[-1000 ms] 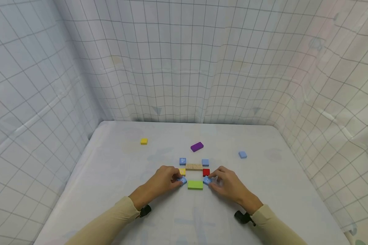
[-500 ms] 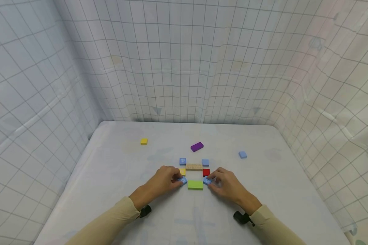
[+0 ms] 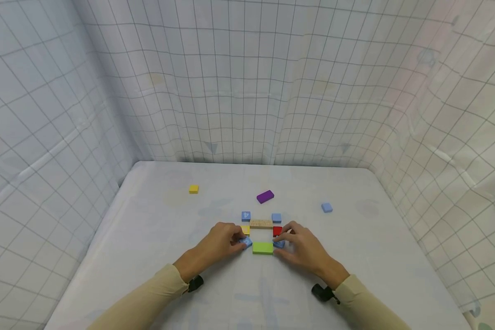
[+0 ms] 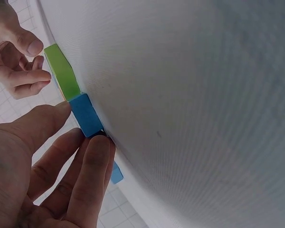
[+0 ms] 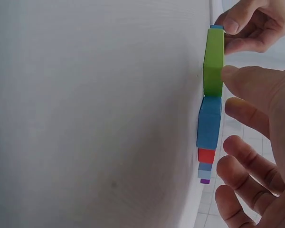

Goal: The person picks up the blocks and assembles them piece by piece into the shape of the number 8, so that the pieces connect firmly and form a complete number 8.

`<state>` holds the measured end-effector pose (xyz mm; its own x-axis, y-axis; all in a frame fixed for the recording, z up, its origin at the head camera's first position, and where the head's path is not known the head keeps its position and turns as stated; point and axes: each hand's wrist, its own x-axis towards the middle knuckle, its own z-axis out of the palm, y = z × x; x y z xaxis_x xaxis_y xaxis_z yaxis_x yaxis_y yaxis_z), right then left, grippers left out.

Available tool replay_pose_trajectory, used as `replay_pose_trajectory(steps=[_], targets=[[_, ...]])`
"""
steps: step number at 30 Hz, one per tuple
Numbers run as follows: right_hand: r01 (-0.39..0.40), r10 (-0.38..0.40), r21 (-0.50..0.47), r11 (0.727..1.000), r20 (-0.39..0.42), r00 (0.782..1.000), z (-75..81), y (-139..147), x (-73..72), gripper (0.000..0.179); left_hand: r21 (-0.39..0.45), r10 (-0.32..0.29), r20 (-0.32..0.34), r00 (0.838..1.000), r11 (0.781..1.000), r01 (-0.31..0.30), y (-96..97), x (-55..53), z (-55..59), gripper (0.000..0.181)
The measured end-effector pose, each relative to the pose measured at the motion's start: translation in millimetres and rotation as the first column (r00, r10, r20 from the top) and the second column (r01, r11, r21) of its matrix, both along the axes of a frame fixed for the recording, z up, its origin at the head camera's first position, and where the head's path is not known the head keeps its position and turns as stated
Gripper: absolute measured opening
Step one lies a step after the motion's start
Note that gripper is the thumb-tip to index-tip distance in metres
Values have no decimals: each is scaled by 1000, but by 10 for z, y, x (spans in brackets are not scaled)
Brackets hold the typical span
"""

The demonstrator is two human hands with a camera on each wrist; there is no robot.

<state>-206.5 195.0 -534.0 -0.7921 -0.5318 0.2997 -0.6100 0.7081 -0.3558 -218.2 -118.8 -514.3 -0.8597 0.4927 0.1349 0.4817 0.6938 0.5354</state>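
Observation:
In the head view my left hand pinches a tilted blue block at the ring's near left. The left wrist view has its thumb at one end of that blue block and fingertips at the other. My right hand hovers over another blue block at the near right, fingers parted. In the right wrist view its thumb tip is right at the light green block, and its other fingertips stand beside the blue block. The green block lies between the two blue ones.
Beyond them sit a yellow block, a red block, a wooden block and two blue blocks, the left one numbered. Farther out lie a purple block, a yellow block and a blue block.
My right hand has loosened from the near right blue block and shifted slightly left, its fingers now over that block and its thumb nearer the green one. The left hand has stayed put.

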Motion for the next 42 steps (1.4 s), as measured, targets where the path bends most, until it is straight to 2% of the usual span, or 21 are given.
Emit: replay_pose_trajectory(steps=[8, 18, 28, 35, 42], targets=[[-21, 22, 39, 999, -8, 1000, 10, -61, -9, 29, 19, -14, -24, 1000, 1000, 15, -9, -8, -32, 14], [-31, 30, 29, 999, 13, 999, 70, -96, 3, 26, 16, -8, -10, 1000, 1000, 9, -10, -6, -13, 14], [-29, 29, 29, 999, 1, 1000, 50, -104, -8, 26, 20, 8, 10, 1000, 1000, -8, -9, 5, 8, 13], [-1, 2, -9, 1000, 21, 1000, 6, -41, -7, 35, 28, -4, -2, 1000, 1000, 4, -19, 11, 6, 13], [-1, 4, -66, 998, 57, 998, -25, 45, -16, 31, 48, -2, 8, 1000, 999, 2, -18, 11, 9, 14]])
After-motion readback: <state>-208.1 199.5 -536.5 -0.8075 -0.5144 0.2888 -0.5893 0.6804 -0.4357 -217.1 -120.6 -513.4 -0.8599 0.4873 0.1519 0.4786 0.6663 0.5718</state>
